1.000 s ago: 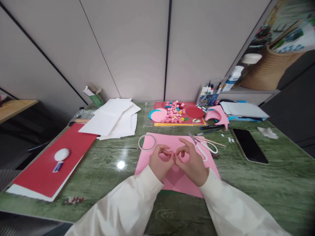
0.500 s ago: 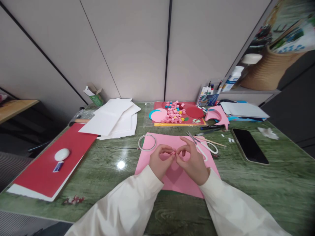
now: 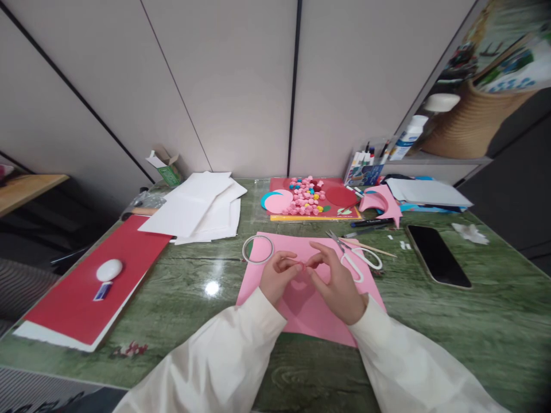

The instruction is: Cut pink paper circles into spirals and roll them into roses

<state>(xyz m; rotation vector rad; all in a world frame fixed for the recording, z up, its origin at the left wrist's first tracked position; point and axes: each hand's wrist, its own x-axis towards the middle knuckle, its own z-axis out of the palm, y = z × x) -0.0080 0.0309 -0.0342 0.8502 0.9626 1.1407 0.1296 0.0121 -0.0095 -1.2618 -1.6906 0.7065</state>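
My left hand [image 3: 278, 281] and my right hand [image 3: 338, 284] meet over a pink paper sheet [image 3: 301, 304] on the green table [image 3: 193, 298]. Both pinch a tiny pink paper piece [image 3: 302, 266] between thumb and fingertips. White sleeves cover both arms. A tape ring [image 3: 257, 249] lies at the sheet's far left corner. White-handled scissors [image 3: 355, 257] rest just right of my right hand.
A red board [image 3: 92, 281] with a white oval object [image 3: 109, 269] lies left. White sheets [image 3: 198, 209] are stacked behind. A red tray of small paper balls [image 3: 306, 196] sits at the back. A black phone [image 3: 438, 255] lies right, a pen holder [image 3: 364, 169] behind it.
Both hands have moved slightly away from me while working the small pink piece between their fingertips; the fingers have shifted their pinch.
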